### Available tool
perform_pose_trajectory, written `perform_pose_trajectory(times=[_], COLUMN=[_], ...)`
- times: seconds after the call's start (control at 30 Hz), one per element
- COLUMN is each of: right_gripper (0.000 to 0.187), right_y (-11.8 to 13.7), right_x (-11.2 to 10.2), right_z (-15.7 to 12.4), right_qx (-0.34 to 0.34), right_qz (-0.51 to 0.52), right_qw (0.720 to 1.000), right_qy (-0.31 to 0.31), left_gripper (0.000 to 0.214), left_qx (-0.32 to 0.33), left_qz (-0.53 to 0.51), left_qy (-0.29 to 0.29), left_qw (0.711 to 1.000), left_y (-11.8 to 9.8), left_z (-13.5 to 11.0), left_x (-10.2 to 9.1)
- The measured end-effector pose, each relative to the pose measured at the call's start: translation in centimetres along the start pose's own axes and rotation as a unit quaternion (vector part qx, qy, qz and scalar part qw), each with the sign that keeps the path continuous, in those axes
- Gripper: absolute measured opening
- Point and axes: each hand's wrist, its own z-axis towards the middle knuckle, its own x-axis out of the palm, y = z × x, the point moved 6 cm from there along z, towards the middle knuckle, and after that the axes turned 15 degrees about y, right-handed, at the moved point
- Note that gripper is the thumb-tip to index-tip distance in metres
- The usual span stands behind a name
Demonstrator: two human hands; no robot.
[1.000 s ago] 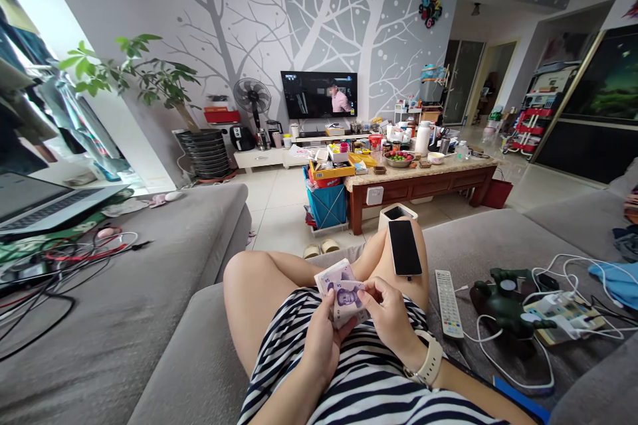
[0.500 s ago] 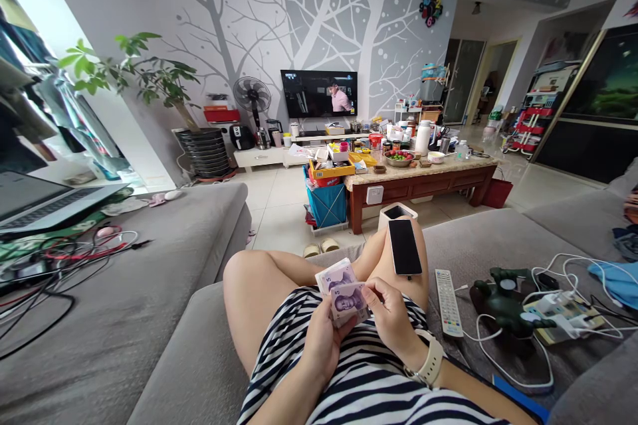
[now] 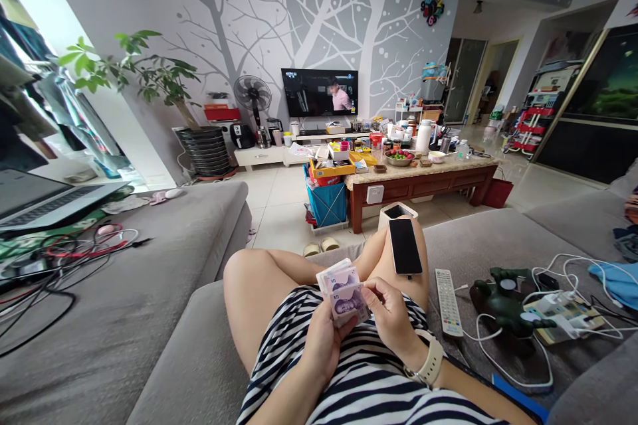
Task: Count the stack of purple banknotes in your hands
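Left hand (image 3: 319, 340) clamped on fanned, rectangular paper banknotes (image 3: 347, 305), right hand (image 3: 392, 319) pinching their edge, striped cloth (image 3: 359, 393) beneath

Rear banknotes (image 3: 341, 277) partly hidden; laptop (image 3: 54, 204) cut off at left edge.

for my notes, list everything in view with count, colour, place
sofa sections: several, grey, foreground
banknotes: several, purple, centre
phone: 1, black, right thigh
remote: 1, white, right of phone
laptop: 1, silver, far left
cables: several, mixed, both sides
slippers: 2, beige, floor
coffee table: 1, brown, ahead
table clutter: too many to count, mixed, on top
television: 1, black, far wall
fan: 1, dark, left of television
potted plant: 1, green and black, left of fan
left hand: 1, gripping banknotes
right hand: 1, pinching banknotes
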Motion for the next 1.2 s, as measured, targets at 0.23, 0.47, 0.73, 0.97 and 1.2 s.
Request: perform_pose_trajectory(times=[0.23,0.47,0.73,0.97,1.2], right_gripper=[0.025,0.029,0.030,0.030,0.030], right_y=[-0.05,0.16,0.23,0.16,0.08], right_x=[0.04,0.00,0.11,0.22,0.22], right_z=[-0.18,-0.33,-0.38,-0.41,-0.41], right_qx=[-0.004,-0.013,-0.011,-0.007,-0.007], right_qz=[0.016,-0.001,0.002,0.010,0.020], right_qw=[1.000,1.000,1.000,1.000,1.000], right_qy=[0.000,0.003,0.010,0.015,0.014], left_gripper=[0.017,0.018,0.017,0.016,0.016], left_qx=[-0.002,0.001,0.009,0.005,0.004], left_qz=[0.005,0.011,0.005,-0.003,-0.010], left_qy=[0.016,0.024,0.023,0.009,0.008], left_qw=[1.000,1.000,1.000,1.000,1.000], left_y=[0.03,0.02,0.20,0.11,0.06], left_z=[0.02,-0.04,0.18,0.12,0.00], left_x=[0.01,0.02,-0.34,-0.30,-0.27])
